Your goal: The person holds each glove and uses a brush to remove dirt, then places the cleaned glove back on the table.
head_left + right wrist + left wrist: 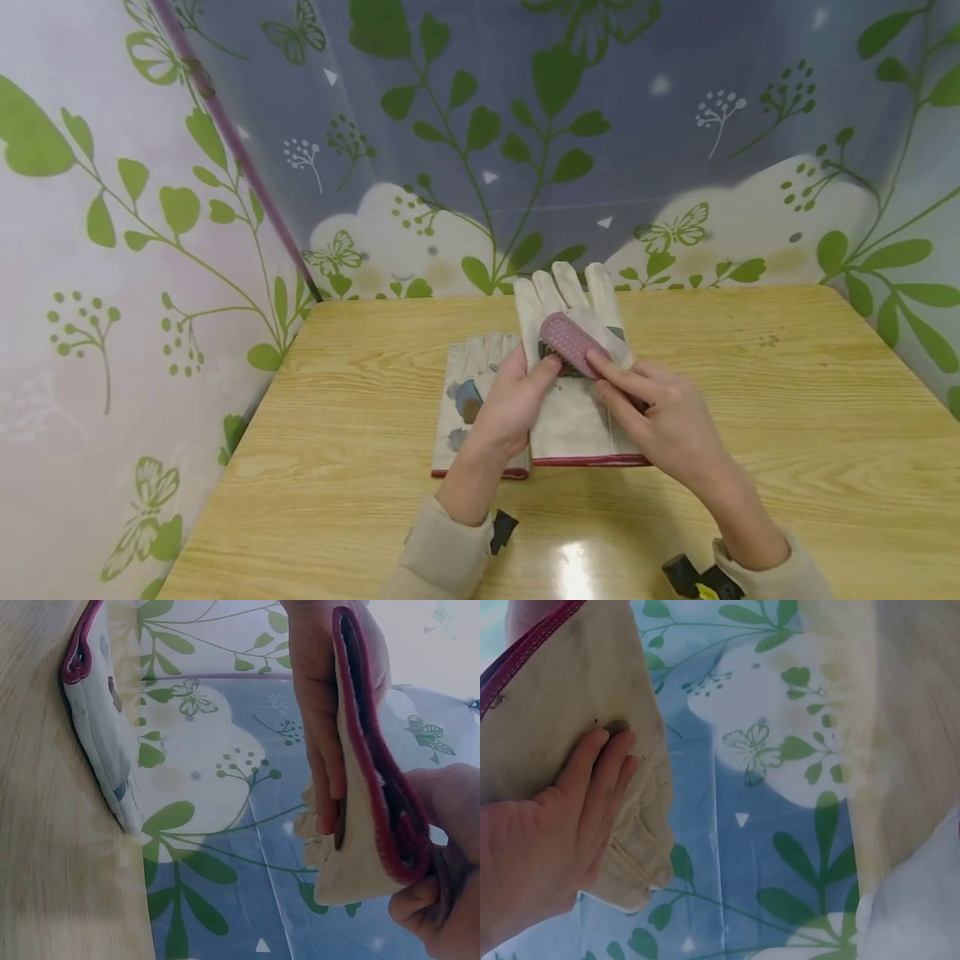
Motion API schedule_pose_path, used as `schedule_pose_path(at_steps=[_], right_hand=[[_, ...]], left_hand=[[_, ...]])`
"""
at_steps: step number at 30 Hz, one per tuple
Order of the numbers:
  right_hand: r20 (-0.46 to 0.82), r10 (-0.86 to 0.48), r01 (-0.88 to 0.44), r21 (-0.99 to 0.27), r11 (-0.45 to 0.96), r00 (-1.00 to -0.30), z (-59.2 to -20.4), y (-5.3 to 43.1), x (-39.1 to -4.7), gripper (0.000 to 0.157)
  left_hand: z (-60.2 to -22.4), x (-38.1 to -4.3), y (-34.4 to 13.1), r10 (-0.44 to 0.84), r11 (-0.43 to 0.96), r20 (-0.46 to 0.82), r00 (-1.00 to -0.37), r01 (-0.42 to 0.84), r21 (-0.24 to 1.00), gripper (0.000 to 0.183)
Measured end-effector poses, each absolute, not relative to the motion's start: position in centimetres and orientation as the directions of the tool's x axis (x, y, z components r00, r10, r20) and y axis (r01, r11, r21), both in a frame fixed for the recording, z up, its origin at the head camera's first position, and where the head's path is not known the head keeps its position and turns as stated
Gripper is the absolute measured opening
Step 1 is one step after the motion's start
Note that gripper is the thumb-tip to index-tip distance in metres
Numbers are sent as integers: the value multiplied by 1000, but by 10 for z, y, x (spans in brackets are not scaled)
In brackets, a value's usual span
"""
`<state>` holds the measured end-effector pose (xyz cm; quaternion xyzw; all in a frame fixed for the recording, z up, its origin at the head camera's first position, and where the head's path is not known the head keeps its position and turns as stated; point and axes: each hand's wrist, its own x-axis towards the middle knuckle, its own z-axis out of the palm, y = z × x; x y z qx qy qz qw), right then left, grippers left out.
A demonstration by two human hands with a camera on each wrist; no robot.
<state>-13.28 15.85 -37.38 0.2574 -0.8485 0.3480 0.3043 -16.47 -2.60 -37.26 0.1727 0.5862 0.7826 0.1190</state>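
A cream cloth work glove (577,425) with a dark red hem is held up over the table, fingers pointing away. My left hand (513,400) grips its left side: the thumb lies on the front, and in the left wrist view the fingers (604,776) press flat against the back. Across the front lies a long, rounded pink piece (573,342) with pale dots, its exact kind unclear. My right hand (667,412) pinches that piece's lower right end. In the right wrist view the glove's red-edged cuff (375,757) faces the camera.
Another cream glove (450,446) with grey, blue and brown patches lies on the wood-grain table (337,500), left of the held one. A leaf-printed cloth (450,150) hangs behind the table's back edge. Black wrist-mounted parts (697,575) sit near the sleeves.
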Motion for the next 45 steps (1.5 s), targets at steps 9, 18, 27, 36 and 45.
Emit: schedule_pose_path(at_steps=[9,18,27,36,45], right_hand=[[845,-111,-562,-245,790,-523,-377,155,-138,40],[806,-8,-611,-442,657,-592,-367,164,-134,39],[787,-210,-713,-367,597,-580,-367,162,-132,39],[858,-120,-648,-279,709,-500,-379,160,-142,28],[816,18,-592,-435,679,-578,-378,163,-145,33]], left_hand=[[-370,-162,-18,426,-115,281,-860,256,960,55],[-370,-158,-19,394,-86,196,-898,177,980,47],[-371,-167,-27,412,-257,282,-866,186,948,53],[-371,-161,-22,426,-110,315,-848,297,948,64],[-352,-145,-19,480,-11,267,-835,299,954,56]])
